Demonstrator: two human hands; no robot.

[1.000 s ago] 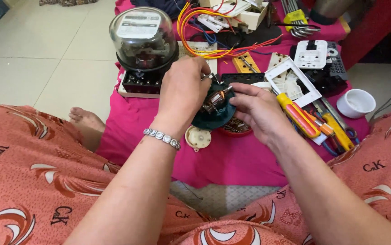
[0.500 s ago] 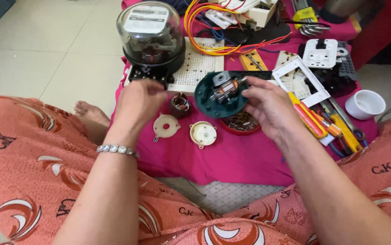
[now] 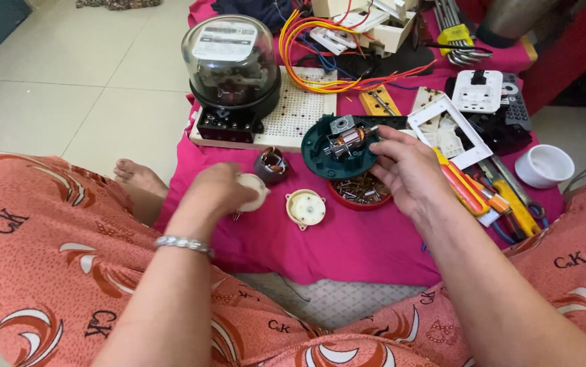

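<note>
My right hand (image 3: 408,170) holds a round dark green motor housing (image 3: 320,146) with a copper-wound rotor (image 3: 348,138) set in it, lifted just above a red dish of screws (image 3: 361,191). My left hand (image 3: 218,194) rests on the pink cloth (image 3: 347,245) with its fingers closed around a cream round disc (image 3: 255,190). A second cream round cap (image 3: 306,208) lies between my hands. A small dark wound coil (image 3: 271,166) sits just beyond my left hand.
A glass-domed electricity meter (image 3: 233,68) stands on a white perforated board (image 3: 299,112) at the back. Orange and yellow wires (image 3: 306,61), white switch plates (image 3: 452,129), screwdrivers (image 3: 469,190), a white cup (image 3: 544,165) and hex keys (image 3: 459,41) crowd the right side. My bare foot (image 3: 136,178) lies left.
My left hand left the green housing, moved down and left to the cloth, and closed on the cream disc. My right hand kept holding the housing, now fully visible.
</note>
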